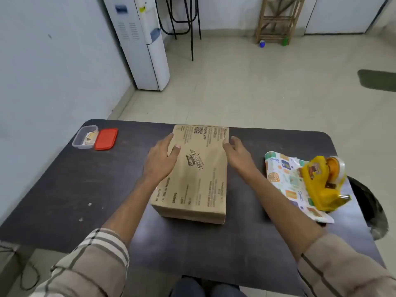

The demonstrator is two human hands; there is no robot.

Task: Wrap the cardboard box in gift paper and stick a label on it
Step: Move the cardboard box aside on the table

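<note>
A brown cardboard box (199, 179) with printed text lies flat in the middle of the dark table (64, 189). My left hand (160, 159) lies against the box's left side, thumb on its top face. My right hand (237, 153) touches the right side near the far corner, fingers fairly straight. A folded sheet of patterned gift paper (285, 179) lies at the table's right edge. A yellow tape dispenser (321, 183) sits on that paper. A clear plastic container (84, 137) at the far left holds small paper pieces, perhaps labels.
A red lid (106, 138) lies beside the clear container. Past the table's far edge stand a water dispenser (143, 39), black chair legs (188, 22) and a wooden rack (276, 20). A dark round object (372, 213) sits off the table's right edge.
</note>
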